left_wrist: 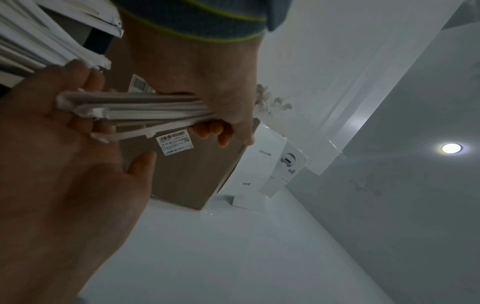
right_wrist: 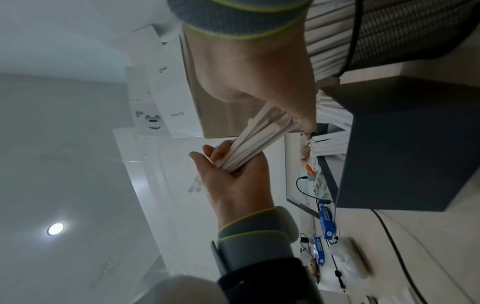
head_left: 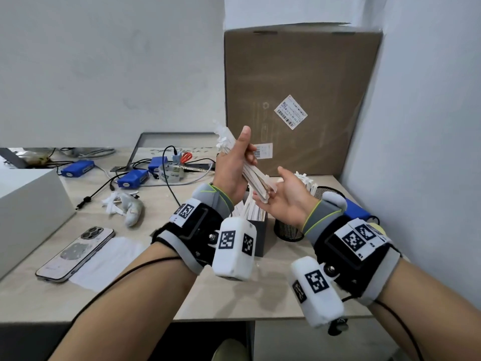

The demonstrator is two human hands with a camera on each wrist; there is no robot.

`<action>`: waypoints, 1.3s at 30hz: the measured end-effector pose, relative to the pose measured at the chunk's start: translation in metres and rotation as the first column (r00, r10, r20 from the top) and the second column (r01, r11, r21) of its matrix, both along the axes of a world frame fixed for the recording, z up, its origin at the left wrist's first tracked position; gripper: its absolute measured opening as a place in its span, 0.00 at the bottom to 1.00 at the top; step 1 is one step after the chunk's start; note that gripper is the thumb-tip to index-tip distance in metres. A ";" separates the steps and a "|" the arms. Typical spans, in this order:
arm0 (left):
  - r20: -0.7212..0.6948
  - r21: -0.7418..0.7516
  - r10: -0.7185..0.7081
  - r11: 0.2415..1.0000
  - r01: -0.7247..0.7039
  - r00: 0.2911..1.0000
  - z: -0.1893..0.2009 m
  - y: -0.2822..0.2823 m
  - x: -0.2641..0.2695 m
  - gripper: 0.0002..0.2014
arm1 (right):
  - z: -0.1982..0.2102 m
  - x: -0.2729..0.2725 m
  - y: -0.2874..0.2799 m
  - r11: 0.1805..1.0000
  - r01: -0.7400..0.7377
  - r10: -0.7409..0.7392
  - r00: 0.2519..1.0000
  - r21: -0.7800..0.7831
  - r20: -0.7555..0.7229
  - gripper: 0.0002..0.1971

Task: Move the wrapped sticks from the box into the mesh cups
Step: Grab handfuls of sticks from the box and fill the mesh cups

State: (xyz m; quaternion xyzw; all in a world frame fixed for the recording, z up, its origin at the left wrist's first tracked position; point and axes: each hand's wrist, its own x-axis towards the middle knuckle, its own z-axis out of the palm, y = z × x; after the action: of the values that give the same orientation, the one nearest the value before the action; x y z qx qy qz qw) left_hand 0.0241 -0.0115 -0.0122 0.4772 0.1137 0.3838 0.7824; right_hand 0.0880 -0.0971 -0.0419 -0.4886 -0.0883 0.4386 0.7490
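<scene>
In the middle of the head view, the left hand (head_left: 234,162) is clenched around a bundle of wrapped sticks (head_left: 253,175), held slanting in the air above the dark box (head_left: 257,225). The bundle's frayed top pokes out above the thumb toward the upper left; its lower end rests on the palm of the right hand (head_left: 289,201), whose fingers are relaxed and uncurled, grasping nothing. More sticks stand in the box below. A mesh cup (head_left: 289,230) sits just right of the box, under the right wrist.
</scene>
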 end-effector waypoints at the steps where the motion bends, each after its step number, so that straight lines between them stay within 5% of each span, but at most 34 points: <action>1: -0.001 0.001 0.010 1.000 -0.010 1.000 -0.001 -0.003 0.001 0.19 | 0.000 -0.001 0.001 1.000 -0.018 0.019 1.000 0.025 -0.012 0.32; 8: -0.008 0.057 0.025 0.998 -0.025 1.000 -0.013 -0.011 0.004 0.12 | -0.008 -0.003 0.002 0.996 -0.032 0.039 0.994 0.079 -0.098 0.32; 15: -0.066 0.124 0.040 0.992 -0.031 0.997 -0.017 -0.012 0.004 0.17 | -0.012 -0.006 0.000 0.992 -0.064 0.074 0.992 0.106 -0.097 0.28; 17: -0.071 0.159 0.056 0.986 -0.044 0.996 -0.013 -0.012 0.004 0.20 | -0.013 -0.003 -0.001 0.996 -0.093 0.094 0.996 0.014 -0.012 0.25; 20: -0.088 0.227 0.041 0.974 -0.020 0.995 -0.011 -0.010 0.001 0.18 | 0.002 0.004 -0.012 0.981 0.025 0.046 0.933 -0.193 0.357 0.18; 21: -0.104 0.264 0.022 0.965 0.006 0.994 -0.012 -0.008 0.001 0.17 | 0.010 0.008 -0.017 0.975 0.104 0.018 0.846 -0.197 0.534 0.19; 23: -0.151 0.351 -0.030 0.933 0.081 0.988 -0.017 -0.007 0.000 0.14 | 0.036 0.013 -0.026 0.971 0.226 -0.060 0.543 -0.077 0.838 0.22; 26: -0.264 0.467 -0.053 0.867 0.175 0.963 -0.023 -0.015 0.002 0.14 | 0.079 0.006 -0.035 0.982 0.167 -0.110 0.150 0.084 0.983 0.21; 28: -0.314 0.528 -0.042 0.823 0.211 0.948 -0.024 -0.024 0.003 0.15 | 0.096 -0.002 -0.031 0.988 0.136 0.085 -0.083 -0.073 0.993 0.23; 30: -0.320 0.567 -0.029 0.795 0.216 0.947 -0.024 -0.030 0.006 0.11 | 0.095 -0.009 -0.025 0.900 0.195 0.432 -0.264 -0.391 0.862 0.27; 32: -0.342 0.585 0.015 0.786 0.200 0.940 -0.023 -0.033 0.008 0.09 | 0.084 -0.011 -0.021 0.780 0.241 0.625 -0.259 -0.577 0.736 0.31; 34: -0.331 0.590 0.015 0.784 0.194 0.943 -0.022 -0.034 0.008 0.11 | 0.078 -0.009 -0.025 0.833 0.173 0.552 -0.180 -0.526 0.814 0.29; 37: -0.270 0.576 -0.030 0.796 0.186 0.962 -0.018 -0.035 0.005 0.13 | 0.079 0.000 -0.041 0.981 0.031 0.187 0.100 -0.191 0.977 0.24; 39: -0.224 0.557 -0.032 0.816 0.155 0.974 -0.014 -0.034 0.005 0.10 | 0.080 0.006 -0.052 0.985 0.004 0.164 0.251 -0.170 0.954 0.28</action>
State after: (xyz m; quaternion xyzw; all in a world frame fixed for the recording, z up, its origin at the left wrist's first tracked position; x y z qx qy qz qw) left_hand 0.0287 -0.0451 -0.0259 0.7312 0.0494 0.3100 0.6057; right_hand 0.0945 -0.1489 0.0378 -0.6994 -0.5212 0.0917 0.4804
